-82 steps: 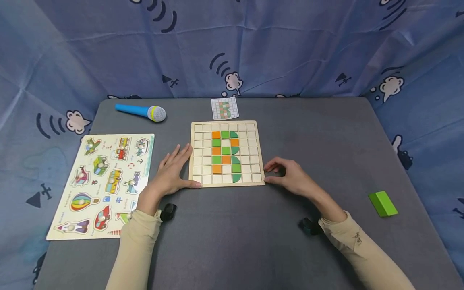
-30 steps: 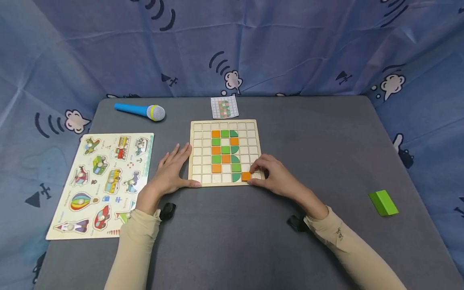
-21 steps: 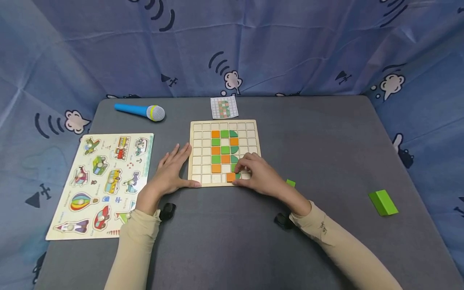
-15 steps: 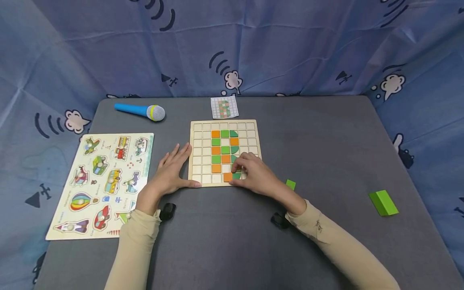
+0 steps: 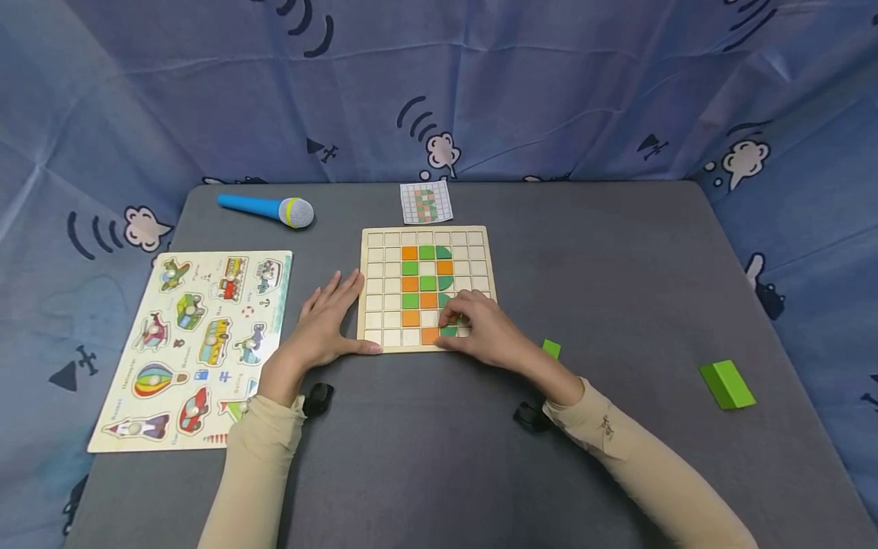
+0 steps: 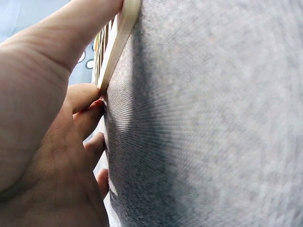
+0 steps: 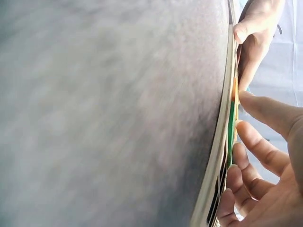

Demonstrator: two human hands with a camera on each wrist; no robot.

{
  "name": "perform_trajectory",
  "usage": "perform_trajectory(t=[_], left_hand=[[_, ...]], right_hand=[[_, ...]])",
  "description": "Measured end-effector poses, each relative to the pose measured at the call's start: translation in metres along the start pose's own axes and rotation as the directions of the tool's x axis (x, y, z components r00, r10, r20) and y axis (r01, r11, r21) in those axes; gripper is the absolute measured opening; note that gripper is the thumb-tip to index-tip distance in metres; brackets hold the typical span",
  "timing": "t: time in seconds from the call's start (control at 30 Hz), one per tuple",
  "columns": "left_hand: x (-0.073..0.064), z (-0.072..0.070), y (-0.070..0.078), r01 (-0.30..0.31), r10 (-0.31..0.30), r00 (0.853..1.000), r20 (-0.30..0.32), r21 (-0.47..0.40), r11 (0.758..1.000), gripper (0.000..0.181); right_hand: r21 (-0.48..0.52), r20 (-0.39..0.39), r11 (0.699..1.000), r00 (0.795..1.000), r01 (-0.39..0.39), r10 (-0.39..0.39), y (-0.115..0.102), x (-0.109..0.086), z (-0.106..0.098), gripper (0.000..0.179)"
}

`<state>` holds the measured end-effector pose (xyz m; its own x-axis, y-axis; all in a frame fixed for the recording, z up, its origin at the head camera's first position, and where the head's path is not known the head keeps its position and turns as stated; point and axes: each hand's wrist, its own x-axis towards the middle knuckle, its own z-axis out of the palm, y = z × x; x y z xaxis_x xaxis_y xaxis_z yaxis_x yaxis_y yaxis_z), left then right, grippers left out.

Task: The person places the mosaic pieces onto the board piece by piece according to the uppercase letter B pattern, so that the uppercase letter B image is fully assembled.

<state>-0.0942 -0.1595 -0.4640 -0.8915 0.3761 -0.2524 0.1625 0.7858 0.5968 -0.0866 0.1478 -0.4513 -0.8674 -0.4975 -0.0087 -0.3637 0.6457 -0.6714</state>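
Observation:
A wooden grid board [image 5: 478,267] lies on the table, with orange, green and dark green tiles set in its cells. My left hand [image 5: 322,324] rests at the board's left edge, fingers spread, the thumb on its near corner. In the bottom row lies an orange tile [image 5: 429,336], flat in a cell beside a dark green rounded tile [image 5: 449,332]. My right hand [image 5: 487,328] is over these, its thumb tip touching the orange tile's edge. The right wrist view shows the thumb [image 7: 265,109] apart from the other fingers, which lie along the board. The hand covers several right-hand cells.
A patterned card [image 5: 426,203] lies behind the board. A blue toy microphone [image 5: 257,207] is at the back left, and a vehicle puzzle board [image 5: 199,351] at the left. Small green block [image 5: 551,348] by my right wrist; larger green block [image 5: 727,385] farther right.
My right hand has come in from the board's right edge, carrying the orange tile leftward along the bottom row, where it now lies in a cell. The left hand stays put.

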Motion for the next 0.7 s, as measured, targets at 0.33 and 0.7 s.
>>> perform_trajectory(t=[0.33, 0.7], left_hand=[[0.001, 0.001, 0.0, 0.007, -0.007, 1.0, 0.001, -0.005, 1.0, 0.126], [0.0, 0.0, 0.0, 0.004, -0.004, 1.0, 0.005, 0.0, 1.0, 0.125]], right_hand=[[0.058, -0.005, 0.998, 1.0, -0.009, 0.009, 0.024, -0.027, -0.016, 0.028], [0.052, 0.039, 0.988, 0.989, -0.143, 0.141, 0.052, -0.065, -0.047, 0.034]])
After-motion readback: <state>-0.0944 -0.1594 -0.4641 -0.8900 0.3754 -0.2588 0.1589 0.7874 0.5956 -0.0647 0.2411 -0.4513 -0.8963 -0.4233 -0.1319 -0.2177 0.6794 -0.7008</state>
